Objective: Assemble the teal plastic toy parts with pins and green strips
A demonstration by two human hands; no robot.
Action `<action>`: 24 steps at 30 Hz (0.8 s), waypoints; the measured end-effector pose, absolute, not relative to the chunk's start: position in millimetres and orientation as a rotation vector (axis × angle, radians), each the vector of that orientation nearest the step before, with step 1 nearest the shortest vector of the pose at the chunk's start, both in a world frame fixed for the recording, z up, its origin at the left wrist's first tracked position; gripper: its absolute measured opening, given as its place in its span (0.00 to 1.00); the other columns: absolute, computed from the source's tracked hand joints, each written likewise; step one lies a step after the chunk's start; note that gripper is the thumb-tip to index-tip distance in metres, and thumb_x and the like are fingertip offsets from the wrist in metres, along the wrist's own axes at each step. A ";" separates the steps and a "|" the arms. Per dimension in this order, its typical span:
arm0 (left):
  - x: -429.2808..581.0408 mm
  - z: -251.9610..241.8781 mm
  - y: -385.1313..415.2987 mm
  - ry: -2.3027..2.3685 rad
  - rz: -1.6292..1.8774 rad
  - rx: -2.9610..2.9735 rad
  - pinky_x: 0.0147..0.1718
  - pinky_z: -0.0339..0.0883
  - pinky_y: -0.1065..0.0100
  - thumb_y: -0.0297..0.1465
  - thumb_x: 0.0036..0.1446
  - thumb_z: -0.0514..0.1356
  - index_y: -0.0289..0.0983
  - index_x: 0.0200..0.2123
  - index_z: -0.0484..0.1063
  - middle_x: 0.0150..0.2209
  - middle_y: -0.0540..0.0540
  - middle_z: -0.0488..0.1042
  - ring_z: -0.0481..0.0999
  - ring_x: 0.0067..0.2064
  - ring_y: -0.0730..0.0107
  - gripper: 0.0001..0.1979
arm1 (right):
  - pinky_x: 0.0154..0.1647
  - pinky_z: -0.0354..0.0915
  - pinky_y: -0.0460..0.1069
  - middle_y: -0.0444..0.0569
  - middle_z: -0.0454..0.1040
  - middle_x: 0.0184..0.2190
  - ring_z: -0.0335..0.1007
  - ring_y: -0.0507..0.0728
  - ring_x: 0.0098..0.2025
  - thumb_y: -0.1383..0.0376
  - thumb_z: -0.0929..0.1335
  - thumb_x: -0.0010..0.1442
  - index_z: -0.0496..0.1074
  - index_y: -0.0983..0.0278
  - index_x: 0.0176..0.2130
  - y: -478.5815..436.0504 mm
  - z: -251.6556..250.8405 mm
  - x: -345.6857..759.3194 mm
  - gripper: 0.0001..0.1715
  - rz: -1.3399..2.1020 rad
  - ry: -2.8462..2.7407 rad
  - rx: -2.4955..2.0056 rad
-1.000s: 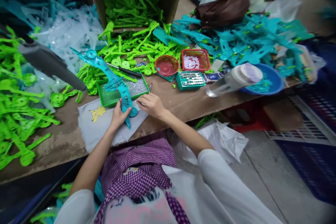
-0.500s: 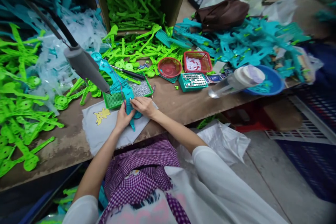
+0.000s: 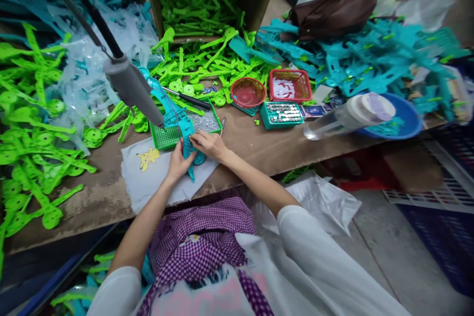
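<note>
A long turquoise plastic part [image 3: 171,108] with thin wires along it slants over the front of the table. My left hand [image 3: 179,162] is closed around its lower end from the left side. My right hand [image 3: 210,145] presses bunched fingertips against its right side; whatever small thing they pinch is hidden. Beneath the part, a green basket [image 3: 161,139] holds many small silvery screws [image 3: 205,121]. A grey cloth [image 3: 135,185] with a yellow cartoon figure lies under my hands. The nozzle of a grey tool on an arm [image 3: 137,90] hangs just left of the part.
Lime-green plastic parts [image 3: 35,158] heap up on the left and behind. More turquoise parts [image 3: 355,61] pile at the back right. A round red basket [image 3: 249,93], a square red basket [image 3: 291,86], a teal tray of metal discs [image 3: 282,115] and a clear bottle [image 3: 342,117] stand to the right.
The whole view has shifted, so most things appear further right. My hands keep the same hold on the turquoise part, with the right fingertips moved slightly on it.
</note>
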State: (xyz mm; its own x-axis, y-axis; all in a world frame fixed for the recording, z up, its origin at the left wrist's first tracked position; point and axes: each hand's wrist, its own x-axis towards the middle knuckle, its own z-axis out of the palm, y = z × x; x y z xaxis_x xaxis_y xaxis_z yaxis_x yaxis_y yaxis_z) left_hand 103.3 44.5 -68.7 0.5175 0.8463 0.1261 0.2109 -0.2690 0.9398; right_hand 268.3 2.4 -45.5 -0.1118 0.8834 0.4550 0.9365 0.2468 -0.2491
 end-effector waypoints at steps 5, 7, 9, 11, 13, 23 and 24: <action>102.8 -69.3 45.5 0.941 0.792 1.772 0.41 0.72 0.62 0.42 0.50 0.66 0.35 0.48 0.67 0.40 0.44 0.76 0.77 0.39 0.60 0.26 | 0.26 0.56 0.47 0.51 0.77 0.41 0.71 0.51 0.32 0.61 0.57 0.71 0.73 0.64 0.46 12.2 -17.9 275.4 0.19 0.008 -2.286 -1.721; 102.8 -69.6 46.3 0.946 0.795 1.776 0.40 0.72 0.62 0.43 0.49 0.66 0.35 0.48 0.67 0.39 0.44 0.76 0.77 0.40 0.60 0.26 | 0.26 0.59 0.47 0.52 0.77 0.43 0.72 0.52 0.33 0.63 0.56 0.71 0.72 0.65 0.48 9.7 -9.1 273.1 0.19 0.059 -2.388 -1.747; 102.8 -70.3 47.0 0.947 0.801 1.780 0.40 0.73 0.62 0.44 0.49 0.66 0.35 0.48 0.67 0.39 0.44 0.76 0.77 0.39 0.60 0.27 | 0.30 0.64 0.49 0.56 0.76 0.46 0.73 0.55 0.37 0.67 0.55 0.71 0.71 0.67 0.52 1.6 -7.7 263.7 0.20 0.099 -2.390 -1.809; 102.4 -71.2 47.4 0.938 0.803 1.789 0.39 0.73 0.63 0.44 0.50 0.65 0.35 0.49 0.67 0.40 0.44 0.76 0.78 0.39 0.60 0.27 | 0.38 0.70 0.52 0.61 0.74 0.51 0.74 0.58 0.43 0.70 0.55 0.69 0.67 0.71 0.57 -10.5 -13.6 250.1 0.23 0.134 -2.258 -1.893; 101.6 -71.7 47.8 0.918 0.806 1.797 0.40 0.73 0.64 0.43 0.51 0.64 0.36 0.50 0.67 0.40 0.44 0.77 0.78 0.40 0.62 0.26 | 0.46 0.72 0.55 0.63 0.71 0.56 0.73 0.60 0.49 0.71 0.56 0.68 0.63 0.69 0.62 -24.1 -22.6 237.7 0.25 0.226 -2.016 -1.917; 104.4 -59.8 32.3 0.756 0.806 1.834 0.49 0.72 0.56 0.46 0.53 0.65 0.35 0.57 0.66 0.50 0.37 0.76 0.78 0.49 0.55 0.33 | 0.63 0.63 0.58 0.56 0.65 0.63 0.65 0.60 0.62 0.48 0.65 0.62 0.56 0.60 0.66 -22.0 -23.5 226.6 0.40 0.667 -0.941 -1.489; 102.6 -55.2 24.8 0.716 0.787 1.819 0.51 0.71 0.55 0.46 0.54 0.65 0.35 0.59 0.64 0.53 0.36 0.74 0.77 0.51 0.54 0.34 | 0.63 0.63 0.57 0.55 0.67 0.62 0.66 0.60 0.62 0.48 0.66 0.62 0.58 0.60 0.65 -21.9 -20.3 226.0 0.39 0.684 -0.926 -1.448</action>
